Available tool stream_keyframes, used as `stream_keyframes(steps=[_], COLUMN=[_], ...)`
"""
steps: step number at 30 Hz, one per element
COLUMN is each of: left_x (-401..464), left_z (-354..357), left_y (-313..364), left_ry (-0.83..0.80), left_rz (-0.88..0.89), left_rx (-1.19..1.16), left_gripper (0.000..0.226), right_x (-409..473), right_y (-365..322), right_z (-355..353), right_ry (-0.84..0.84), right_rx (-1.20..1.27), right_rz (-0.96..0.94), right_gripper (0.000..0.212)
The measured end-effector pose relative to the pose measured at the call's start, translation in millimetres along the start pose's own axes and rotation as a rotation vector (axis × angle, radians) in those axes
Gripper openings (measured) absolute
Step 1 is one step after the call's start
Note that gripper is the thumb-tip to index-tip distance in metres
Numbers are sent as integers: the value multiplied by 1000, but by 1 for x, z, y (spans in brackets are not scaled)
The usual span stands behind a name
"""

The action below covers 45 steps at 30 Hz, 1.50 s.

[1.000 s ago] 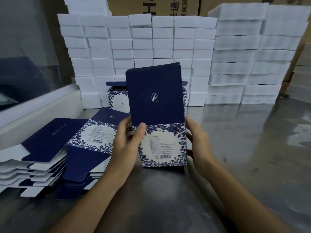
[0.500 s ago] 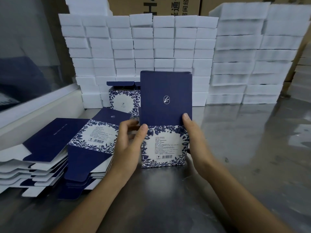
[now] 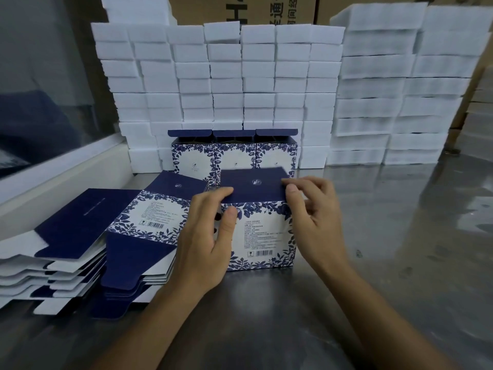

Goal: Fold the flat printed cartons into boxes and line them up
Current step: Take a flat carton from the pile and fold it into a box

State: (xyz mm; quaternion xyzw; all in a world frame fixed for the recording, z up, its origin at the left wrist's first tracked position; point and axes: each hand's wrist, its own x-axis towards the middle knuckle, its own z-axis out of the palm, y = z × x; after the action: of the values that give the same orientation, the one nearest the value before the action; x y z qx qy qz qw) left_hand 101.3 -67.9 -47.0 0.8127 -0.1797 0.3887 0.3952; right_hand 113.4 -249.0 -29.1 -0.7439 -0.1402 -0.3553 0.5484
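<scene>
So both hands are working on one box (image 3: 262, 231) that's standing on the worktop (image 3: 386, 236) right in front; the left hand (image 3: 205, 241) is clamping its left side with the thumb pressing on the printed front, and the right hand (image 3: 312, 212) is pinching the navy lid (image 3: 253, 185) down at the right corner; three finished boxes (image 3: 234, 156) are sitting in a row just behind, lids up.

What could be going wrong: the lid's tuck tab is probably missing its slot and creasing if it's pushed unevenly; squeezing the side too hard could be denting the card.

Can't see the tab or the far edge of the lid; small print is unreadable; the flat cartons (image 3: 80, 236) on the left are running off frame.
</scene>
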Motion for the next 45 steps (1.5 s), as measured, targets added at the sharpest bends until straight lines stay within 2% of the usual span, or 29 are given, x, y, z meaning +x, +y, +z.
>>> stream_keyframes(steps=[3, 7, 10, 13, 22, 28, 35, 40, 45], left_x=[0, 0, 0, -1, 0, 2, 4, 4, 5], left_z=[0, 1, 2, 1, 1, 2, 1, 0, 1], left_y=[2, 7, 13, 17, 21, 19, 17, 14, 13], left_ry=[36, 62, 85, 106, 127, 141, 130, 141, 144], left_rz=[19, 43, 66, 64, 62, 44, 5, -15, -15], left_rx=[15, 83, 115, 143, 162, 179, 162, 145, 129], left_gripper=[38, 40, 40, 39, 37, 28, 30, 29, 29], right_x=[-3, -7, -13, -20, -18, -16, -14, -15, -13], right_y=[0, -8, -15, -18, -23, -5, 1, 10, 14], right_z=[4, 12, 20, 29, 32, 23, 25, 21, 25], right_ry=[-6, 37, 11, -29, 9, 24, 40, 25, 6], right_rx=[-75, -354, -486, -531, -489, -361, -269, -133, -83], right_rz=[-17, -252, -399, -456, -395, -334, -286, -109, -43], right_gripper=[13, 28, 25, 22, 15, 31, 23, 20, 12])
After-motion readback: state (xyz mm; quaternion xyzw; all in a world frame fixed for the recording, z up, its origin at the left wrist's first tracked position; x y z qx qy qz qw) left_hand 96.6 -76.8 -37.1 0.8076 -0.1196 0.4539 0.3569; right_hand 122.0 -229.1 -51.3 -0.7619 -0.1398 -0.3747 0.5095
